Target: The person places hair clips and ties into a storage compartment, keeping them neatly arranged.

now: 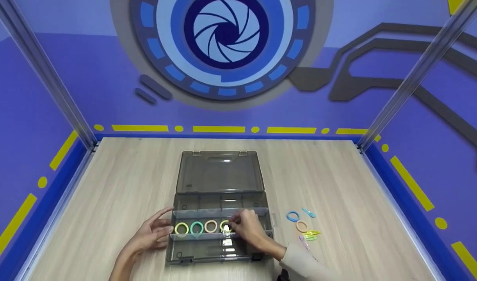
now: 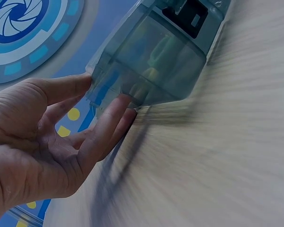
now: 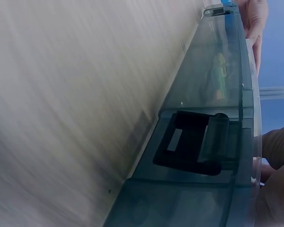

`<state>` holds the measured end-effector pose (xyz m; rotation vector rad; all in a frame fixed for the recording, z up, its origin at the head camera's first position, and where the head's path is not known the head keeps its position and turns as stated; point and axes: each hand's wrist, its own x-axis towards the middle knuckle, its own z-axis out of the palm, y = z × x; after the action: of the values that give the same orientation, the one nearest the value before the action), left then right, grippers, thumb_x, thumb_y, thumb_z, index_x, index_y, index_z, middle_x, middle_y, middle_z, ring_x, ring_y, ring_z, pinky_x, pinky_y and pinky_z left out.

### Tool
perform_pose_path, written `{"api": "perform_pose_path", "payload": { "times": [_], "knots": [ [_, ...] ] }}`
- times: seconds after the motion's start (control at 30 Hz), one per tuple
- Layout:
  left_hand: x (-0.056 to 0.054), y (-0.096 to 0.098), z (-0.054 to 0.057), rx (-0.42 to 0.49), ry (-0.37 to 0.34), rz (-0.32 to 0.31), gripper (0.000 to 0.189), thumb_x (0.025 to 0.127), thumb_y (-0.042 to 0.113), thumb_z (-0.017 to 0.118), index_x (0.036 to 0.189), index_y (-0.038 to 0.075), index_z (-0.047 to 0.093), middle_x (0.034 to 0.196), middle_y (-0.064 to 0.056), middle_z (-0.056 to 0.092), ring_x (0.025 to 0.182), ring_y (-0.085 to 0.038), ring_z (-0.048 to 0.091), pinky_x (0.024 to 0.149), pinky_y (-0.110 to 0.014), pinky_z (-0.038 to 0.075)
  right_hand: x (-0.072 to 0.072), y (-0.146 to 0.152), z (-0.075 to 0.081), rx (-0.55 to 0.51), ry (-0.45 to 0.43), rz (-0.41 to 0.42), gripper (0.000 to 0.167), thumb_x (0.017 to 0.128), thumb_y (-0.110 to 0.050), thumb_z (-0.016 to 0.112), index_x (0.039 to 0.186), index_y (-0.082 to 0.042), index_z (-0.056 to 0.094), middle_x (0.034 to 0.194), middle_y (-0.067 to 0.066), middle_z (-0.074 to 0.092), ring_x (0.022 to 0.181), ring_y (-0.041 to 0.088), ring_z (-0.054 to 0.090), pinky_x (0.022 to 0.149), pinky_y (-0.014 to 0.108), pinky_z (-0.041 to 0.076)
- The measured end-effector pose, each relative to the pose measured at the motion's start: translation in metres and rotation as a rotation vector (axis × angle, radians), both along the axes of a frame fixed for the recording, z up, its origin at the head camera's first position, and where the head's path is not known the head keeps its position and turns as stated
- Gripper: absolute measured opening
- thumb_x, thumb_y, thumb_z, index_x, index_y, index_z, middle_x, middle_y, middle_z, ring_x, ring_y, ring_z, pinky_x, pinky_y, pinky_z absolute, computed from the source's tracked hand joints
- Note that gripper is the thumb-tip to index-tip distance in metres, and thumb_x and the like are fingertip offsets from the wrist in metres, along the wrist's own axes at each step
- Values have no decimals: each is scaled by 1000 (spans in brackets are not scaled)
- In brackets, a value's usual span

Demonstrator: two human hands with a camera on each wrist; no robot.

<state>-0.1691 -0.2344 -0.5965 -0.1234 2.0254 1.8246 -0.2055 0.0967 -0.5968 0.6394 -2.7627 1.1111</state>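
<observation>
A smoky see-through compartment box (image 1: 201, 251) lies with its lid (image 1: 222, 173) folded back. Along its middle compartment stand a yellow hair tie (image 1: 175, 229), a green hair tie (image 1: 191, 228) and a peach hair tie (image 1: 205, 226). At the right of that row, my right hand (image 1: 251, 228) pinches another yellow hair tie (image 1: 221, 225), its fingertips partly covering it. My left hand (image 1: 148, 235) touches the box's left wall with fairly straight, spread fingers. In the left wrist view, the thumb and fingertips of the left hand (image 2: 52, 137) meet the box's corner (image 2: 165, 71).
Right of the box lie a blue hair tie (image 1: 287, 216), a peach hair tie (image 1: 297, 225), a blue hair clip (image 1: 308, 212), a yellow clip (image 1: 313, 233), a green clip (image 1: 309, 237) and a pink clip (image 1: 304, 241). Dark latches (image 3: 189, 142) project from the box's front.
</observation>
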Motion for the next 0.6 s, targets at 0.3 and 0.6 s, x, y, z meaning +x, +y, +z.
{"api": "perform_pose_path", "payload": {
  "times": [0.3,0.6],
  "knots": [
    [-2,-4,0,19,-11,-2,75,99,20,68,162,14,27,139,-24,47,110,-23,60,83,-44,60,-7,2,1,-16,-30,103,8,83,2,75,87,-2,80,85,8,78,81,16,74,72,25,58],
    [0,-1,-1,23,-9,-3,75,98,20,69,160,12,29,140,-27,48,110,-23,61,82,-43,60,-9,29,19,-154,-192,252,14,89,1,72,102,6,75,98,20,77,79,23,75,70,18,57]
  ]
}}
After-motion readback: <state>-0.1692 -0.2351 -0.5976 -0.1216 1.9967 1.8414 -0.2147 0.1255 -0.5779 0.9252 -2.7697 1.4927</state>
